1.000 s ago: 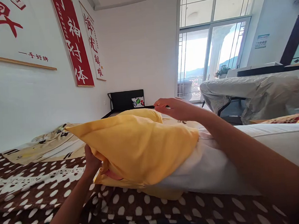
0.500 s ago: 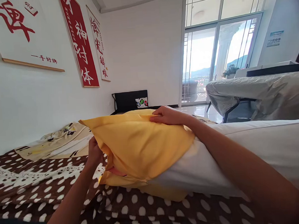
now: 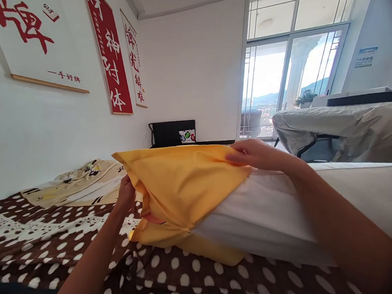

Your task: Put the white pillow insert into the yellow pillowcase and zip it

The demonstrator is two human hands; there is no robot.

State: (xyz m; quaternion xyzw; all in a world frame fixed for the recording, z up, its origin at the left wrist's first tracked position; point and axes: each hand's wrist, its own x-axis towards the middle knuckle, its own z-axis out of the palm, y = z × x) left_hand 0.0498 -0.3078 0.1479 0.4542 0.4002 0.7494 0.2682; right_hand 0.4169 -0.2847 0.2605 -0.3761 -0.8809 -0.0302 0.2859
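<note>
Yellow pillowcase (image 3: 182, 188): half over white pillow (image 3: 288, 212), on spotted blanket (image 3: 55, 246). Right hand (image 3: 257, 155), moved from far end to the opening at 3 o'clock, pinches its edge. Left hand (image 3: 127, 194) grips the closed end, 9 o'clock. Red banner (image 3: 108, 50): Chinese characters.

Home bedroom: bed with dotted brown blanket (image 3: 55, 246), red calligraphy scrolls (image 3: 110, 54) on white wall, glass balcony door (image 3: 279, 87), cloth-covered table (image 3: 345, 125).
</note>
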